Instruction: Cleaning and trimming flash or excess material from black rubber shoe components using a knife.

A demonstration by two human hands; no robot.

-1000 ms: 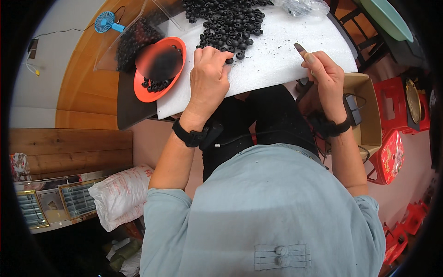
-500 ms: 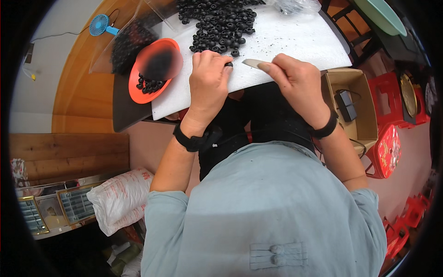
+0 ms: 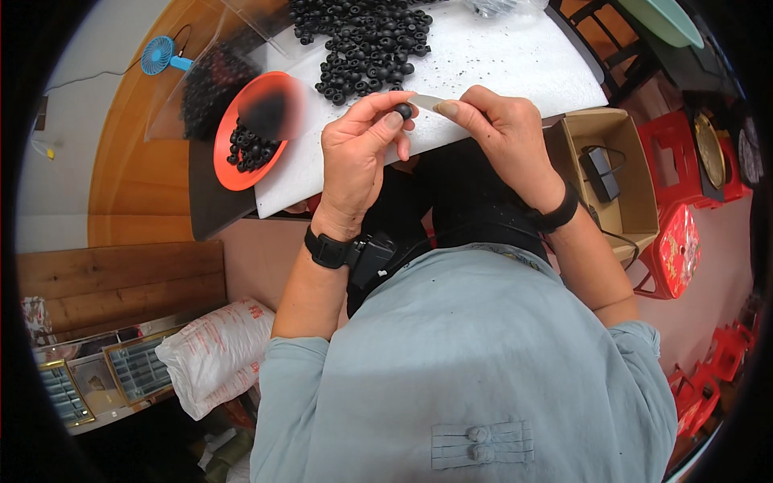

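My left hand pinches a small, round black piece between thumb and forefinger, just past the near edge of the white foam board. In my right hand is a small knife, its blade pointing left and its tip at the top of the piece. Right fingers hide the handle. Beyond my hands, a heap of similar round black pieces, many with a hole, covers part of the board. To the left, an orange-red bowl holds more of them; a dark blur covers part of it.
A blue fan and a clear bin with dark contents stand at the far left. On the right are a cardboard box with a black adapter and a red stool. A white sack lies at lower left.
My left hand has rolled so the black piece now shows between thumb and forefinger. The knife has come left to meet it. The whole view has shifted slightly.
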